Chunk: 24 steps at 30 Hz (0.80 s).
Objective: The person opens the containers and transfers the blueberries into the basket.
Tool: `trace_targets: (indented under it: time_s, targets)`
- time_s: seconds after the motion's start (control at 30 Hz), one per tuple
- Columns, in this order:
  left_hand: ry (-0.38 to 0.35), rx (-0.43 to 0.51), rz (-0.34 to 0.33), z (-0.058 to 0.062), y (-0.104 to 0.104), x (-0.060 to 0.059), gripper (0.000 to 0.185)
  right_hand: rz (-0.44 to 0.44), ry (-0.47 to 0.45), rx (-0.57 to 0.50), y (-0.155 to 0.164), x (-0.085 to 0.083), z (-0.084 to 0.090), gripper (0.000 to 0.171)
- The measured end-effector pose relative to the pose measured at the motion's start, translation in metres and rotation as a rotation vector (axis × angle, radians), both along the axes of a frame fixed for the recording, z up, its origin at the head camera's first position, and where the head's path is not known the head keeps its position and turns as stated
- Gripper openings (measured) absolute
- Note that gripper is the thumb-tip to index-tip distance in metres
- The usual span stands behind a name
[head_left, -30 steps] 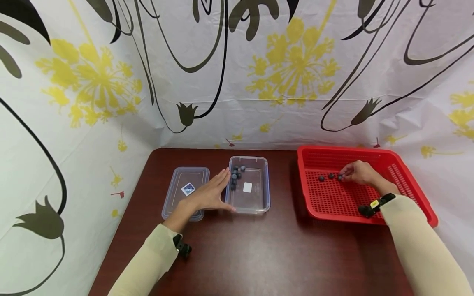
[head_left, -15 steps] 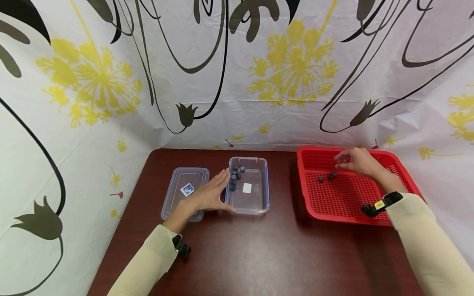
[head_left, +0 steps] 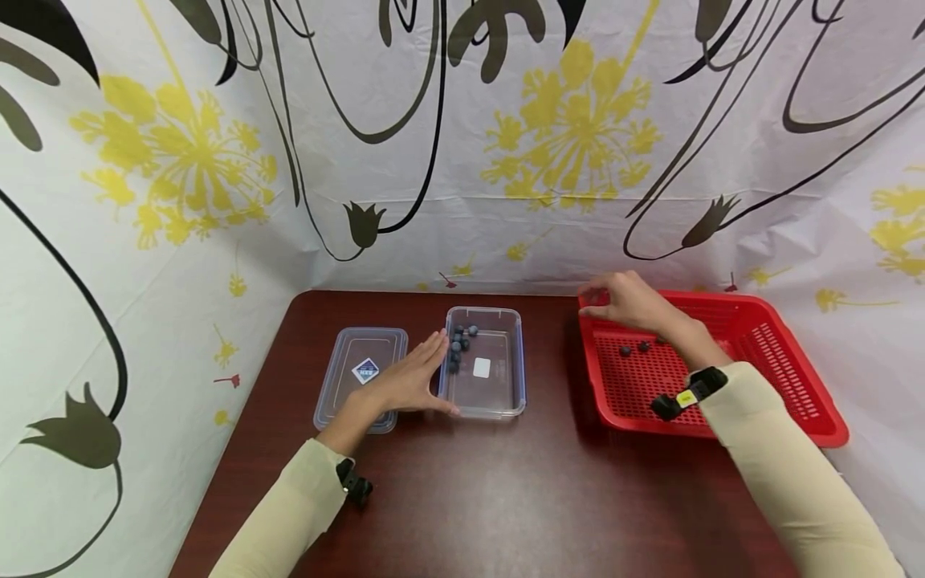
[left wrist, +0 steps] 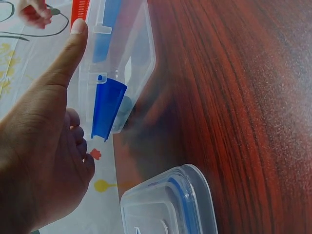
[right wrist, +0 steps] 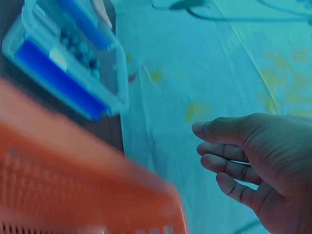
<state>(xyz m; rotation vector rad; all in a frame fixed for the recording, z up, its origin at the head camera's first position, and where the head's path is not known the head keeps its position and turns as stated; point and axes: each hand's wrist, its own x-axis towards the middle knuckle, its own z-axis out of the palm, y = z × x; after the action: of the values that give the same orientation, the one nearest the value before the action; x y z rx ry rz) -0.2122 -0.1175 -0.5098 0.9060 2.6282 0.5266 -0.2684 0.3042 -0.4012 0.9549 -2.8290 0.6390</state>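
Note:
My left hand [head_left: 408, 381] lies flat with straight fingers against the left side of a clear plastic container [head_left: 519, 361]. Several blueberries [head_left: 458, 341] sit in that container's far left corner. In the left wrist view my left hand [left wrist: 44, 146] has its thumb up along the container [left wrist: 119, 63]. My right hand [head_left: 621, 299] hovers over the far left corner of the red basket [head_left: 795, 377], fingers bent. Whether it holds anything is hidden. A few blueberries [head_left: 633, 348] lie on the basket floor. In the right wrist view my right hand [right wrist: 248, 161] shows loosely curled fingers.
The container's clear lid [head_left: 361, 373] with a blue label lies flat, left of my left hand. A patterned curtain rises close behind and on both sides of the dark wood table [head_left: 491, 498]. The basket [right wrist: 73, 185] and container [right wrist: 68, 58] appear blurred in the right wrist view.
My right hand rose from the berries on the basket floor and moved left to the basket's far left corner. My left hand stayed against the container.

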Motion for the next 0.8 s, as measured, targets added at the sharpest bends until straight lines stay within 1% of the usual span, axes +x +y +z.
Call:
trace_targets:
  time_s: [0.1, 0.2, 0.3, 0.4, 0.53, 0.63, 0.8]
  targets:
    - [0.002, 0.003, -0.001, 0.0, 0.0, 0.0, 0.135, 0.027, -0.047, -0.021, -0.023, -0.005, -0.003, 0.026]
    - [0.001, 0.001, 0.001, 0.0, 0.0, 0.0, 0.136, 0.063, -0.086, -0.049, -0.047, -0.008, -0.01, 0.025]
    - [-0.004, -0.001, 0.003, 0.0, 0.0, 0.0, 0.136, 0.101, -0.104, -0.075, -0.069, -0.012, -0.022, 0.024]
    - [-0.007, -0.013, 0.007, 0.0, 0.0, 0.0, 0.137, 0.121, -0.152, -0.105, -0.089, -0.016, -0.035, 0.022]
    - [-0.011, -0.014, 0.015, -0.001, 0.0, 0.0, 0.137, 0.114, -0.221, -0.125, -0.109, -0.022, -0.052, 0.02]
    - [-0.016, -0.002, 0.018, -0.001, -0.001, 0.0, 0.137, 0.111, -0.255, -0.128, -0.121, -0.026, -0.064, 0.021]
    - [-0.016, -0.005, 0.009, -0.002, -0.001, -0.001, 0.138, 0.113, -0.279, -0.12, -0.139, -0.031, -0.082, 0.025]
